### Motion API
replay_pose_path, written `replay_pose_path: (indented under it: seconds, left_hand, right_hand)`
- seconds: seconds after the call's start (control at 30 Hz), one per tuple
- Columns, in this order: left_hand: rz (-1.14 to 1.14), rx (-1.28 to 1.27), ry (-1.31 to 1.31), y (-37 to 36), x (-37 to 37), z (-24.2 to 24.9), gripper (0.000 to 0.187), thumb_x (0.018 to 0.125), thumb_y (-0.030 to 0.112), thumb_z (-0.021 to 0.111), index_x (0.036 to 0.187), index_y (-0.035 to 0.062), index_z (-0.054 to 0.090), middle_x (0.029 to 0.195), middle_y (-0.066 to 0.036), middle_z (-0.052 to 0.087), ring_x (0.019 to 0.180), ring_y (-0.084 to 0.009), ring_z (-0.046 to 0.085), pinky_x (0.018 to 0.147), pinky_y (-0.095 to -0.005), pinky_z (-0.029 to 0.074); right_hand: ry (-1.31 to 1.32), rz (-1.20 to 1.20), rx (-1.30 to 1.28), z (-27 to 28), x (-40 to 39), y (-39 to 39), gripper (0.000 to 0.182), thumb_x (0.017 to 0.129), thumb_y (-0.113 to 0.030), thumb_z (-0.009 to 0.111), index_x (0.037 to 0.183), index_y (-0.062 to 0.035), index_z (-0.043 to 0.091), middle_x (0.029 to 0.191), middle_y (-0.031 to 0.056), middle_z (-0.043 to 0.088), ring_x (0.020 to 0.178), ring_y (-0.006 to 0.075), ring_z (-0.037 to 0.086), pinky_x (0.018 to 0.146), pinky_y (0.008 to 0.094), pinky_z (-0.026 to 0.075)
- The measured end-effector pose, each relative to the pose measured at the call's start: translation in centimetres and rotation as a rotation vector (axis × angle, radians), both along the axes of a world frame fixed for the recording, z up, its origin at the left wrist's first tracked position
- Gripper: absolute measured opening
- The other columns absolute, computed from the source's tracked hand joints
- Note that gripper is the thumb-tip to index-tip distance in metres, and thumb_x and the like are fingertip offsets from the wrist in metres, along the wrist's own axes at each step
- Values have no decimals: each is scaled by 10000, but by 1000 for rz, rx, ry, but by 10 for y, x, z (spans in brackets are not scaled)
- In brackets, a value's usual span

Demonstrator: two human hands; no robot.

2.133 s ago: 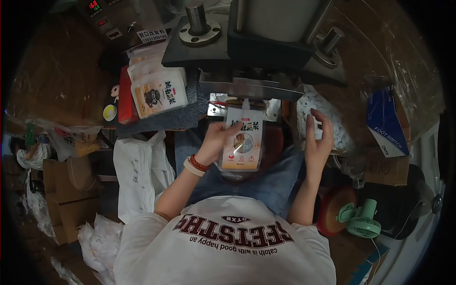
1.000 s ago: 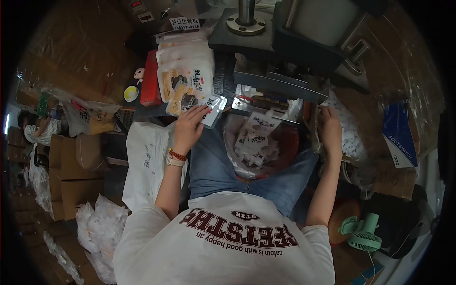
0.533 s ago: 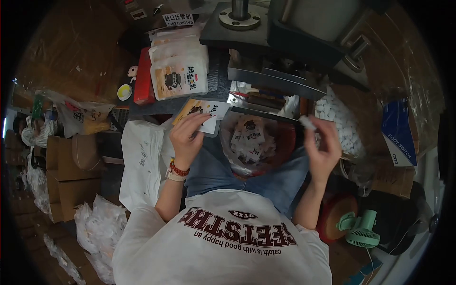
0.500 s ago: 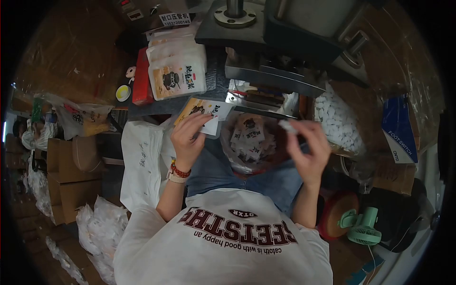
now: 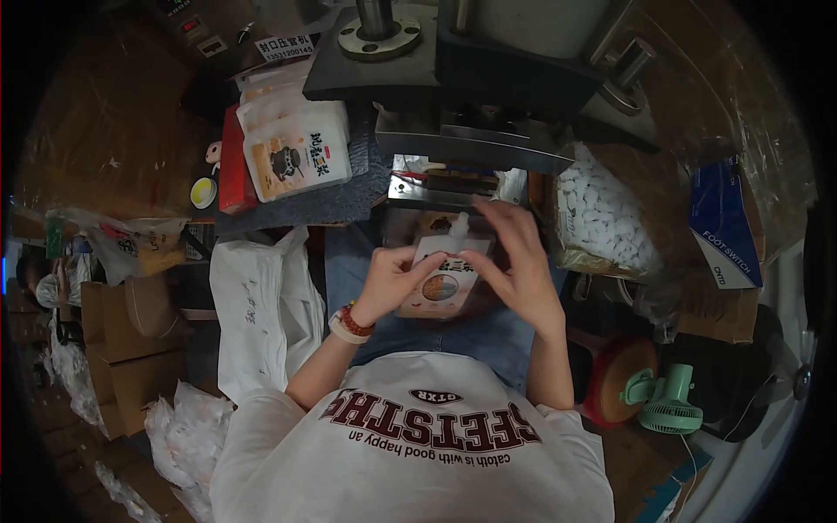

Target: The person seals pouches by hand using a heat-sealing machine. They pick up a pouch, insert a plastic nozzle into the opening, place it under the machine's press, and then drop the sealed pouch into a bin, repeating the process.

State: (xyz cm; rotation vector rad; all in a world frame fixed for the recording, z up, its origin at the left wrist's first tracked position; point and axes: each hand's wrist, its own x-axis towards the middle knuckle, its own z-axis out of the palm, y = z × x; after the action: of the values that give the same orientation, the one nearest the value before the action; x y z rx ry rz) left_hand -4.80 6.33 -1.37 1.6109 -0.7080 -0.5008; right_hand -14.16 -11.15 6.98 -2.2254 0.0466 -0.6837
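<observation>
A white-and-orange spout pouch [image 5: 447,299] is held in front of my lap, its white spout [image 5: 459,225] pointing up toward the machine. My left hand [image 5: 385,283] is closed on the pouch's left edge, thumb across the front. On the opposite side, my right hand [image 5: 526,277] has its thumb pressed on the front near the top, with the forefinger extended beside the spout. Just beyond the spout is the metal bar [image 5: 427,190] of the press machine [image 5: 471,144]. Behind the pouch, the clear bag on my lap is mostly hidden.
Stacked printed pouches [image 5: 301,157] lie on the bench at the left, against a red box [image 5: 234,161]. A bag of small white pieces [image 5: 602,213] stands right of the machine. Further right are a blue foot-switch box [image 5: 725,227] and a green fan [image 5: 671,401].
My left hand has brought a pouch from the left to the middle. My right hand has moved left with the small white piece, and a spout now stands at the pouch's top.
</observation>
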Motion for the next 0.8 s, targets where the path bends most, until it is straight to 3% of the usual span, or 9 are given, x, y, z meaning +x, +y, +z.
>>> replay_pose_path:
  seconds: [0.1,0.23,0.3,0.47,0.53,0.57,0.63,0.7,0.8]
  left_hand:
    - [15,43,318,-27,12,9,251,907,195,638,945,-48,691,785,-36,694,641,-69,631,557,-222,485]
    - [46,-130,658,-54,39,13,264,889,192,653,895,-72,665,827,-104,694,698,-110,661,602,-230,520]
    - [12,-207,758,-59,47,14,271,884,138,646,1037,-84,617,974,-131,678,810,-161,673,694,-280,560]
    - [88,-137,699,-57,47,15,308,885,193,652,1035,-76,640,973,-134,687,812,-169,679,699,-287,551]
    - [31,22,290,-49,58,10,313,873,226,669,1056,-28,658,953,-103,700,818,-170,672,714,-295,530]
    - [141,188,88,-35,74,4,442,833,283,706,1188,35,615,1068,-115,674,955,-240,641,829,-369,486]
    - [557,368,-886,0,101,12,650,795,354,721,1347,100,488,1264,-134,576,1189,-312,522,994,-434,380]
    - [525,927,-1048,40,110,11,751,805,410,691,1421,125,371,1404,-113,456,1331,-341,367,1084,-479,262]
    - [185,676,-920,80,98,2,706,791,305,699,1409,165,386,1402,-85,461,1325,-295,394,1089,-472,277]
  right_hand:
    - [15,-228,141,10,-18,-32,385,817,-97,683,1181,-26,581,1067,150,591,1044,316,532,910,358,428]
    - [123,-557,-257,-2,-15,-76,286,854,-110,623,1122,-10,604,1066,160,609,956,342,570,825,383,468]
    - [199,-561,-400,-41,-13,-95,278,850,-91,594,1120,-27,609,1061,154,607,934,356,573,786,418,476]
    - [329,-443,-248,-50,-4,-101,301,809,-6,574,1102,-58,620,1018,145,584,933,354,575,791,419,480]
    - [322,-441,-211,-51,-2,-103,304,807,7,571,1098,-58,626,1005,145,582,922,356,575,786,413,480]
    - [289,-462,-208,-54,-3,-106,304,807,7,587,1102,-55,623,994,137,587,902,339,581,781,400,480]
    - [256,-487,-203,-58,-4,-107,305,807,7,604,1106,-52,620,982,129,592,881,321,586,776,386,480]
    - [-99,-586,-58,-62,-6,-102,302,818,4,637,1115,-34,608,1000,91,616,853,229,597,760,332,475]
    - [-178,-538,232,-55,-12,-82,283,788,41,680,1059,6,605,1019,80,638,859,157,592,762,267,469]
